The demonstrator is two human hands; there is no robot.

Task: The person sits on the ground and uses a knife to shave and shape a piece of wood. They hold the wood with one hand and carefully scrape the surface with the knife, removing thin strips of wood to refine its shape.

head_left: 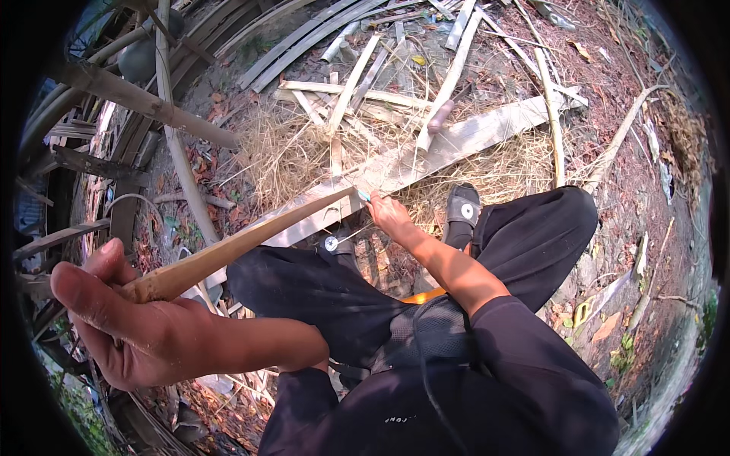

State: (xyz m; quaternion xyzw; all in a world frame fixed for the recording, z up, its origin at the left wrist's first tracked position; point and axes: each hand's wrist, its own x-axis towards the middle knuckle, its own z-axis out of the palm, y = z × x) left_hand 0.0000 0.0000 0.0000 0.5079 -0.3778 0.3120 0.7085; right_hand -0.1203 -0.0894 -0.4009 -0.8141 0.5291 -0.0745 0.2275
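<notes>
My left hand (144, 327), at the left, is closed round the thick near end of a long tapering wooden stick (243, 247). The stick slants up and away to the right, and its thin end comes down over a pale wooden plank (494, 137). There my right hand (390, 216) is closed on a small light-blue thing (363, 196) against the stick's tip; most of that thing is hidden by my fingers. The plank lies slantwise on the ground beyond my feet. On it rests a rounded pinkish-brown piece (440, 116).
Dry straw-like shavings (285, 156) lie around the plank. Split wooden strips (353, 87) are piled beyond it. Poles and beams (152, 102) stand at the left. A handsaw (597, 300) with a yellow handle lies at the right, near a long branch (623, 137).
</notes>
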